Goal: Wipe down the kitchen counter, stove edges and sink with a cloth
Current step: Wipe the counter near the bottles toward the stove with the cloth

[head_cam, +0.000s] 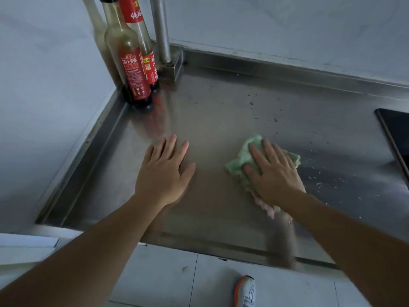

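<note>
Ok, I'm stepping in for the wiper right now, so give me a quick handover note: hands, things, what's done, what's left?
Left hand: open, flat on the counter, holding nothing.
Right hand: open, pressing the green cloth flat on the counter, mid-counter.
Bottles stand in the back left corner; stove edge shows at right.
Done: cannot tell how much has been wiped.
Left: crumbs right of the cloth, spots toward the back, stove edges, sink (out of view).

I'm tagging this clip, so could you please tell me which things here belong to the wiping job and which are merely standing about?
Job: green cloth under the flat right hand; stainless steel counter; black stove edge; left hand resting on the counter.

Standing about: two red-labelled sauce bottles; metal pipe; orange-and-white shoe.
</note>
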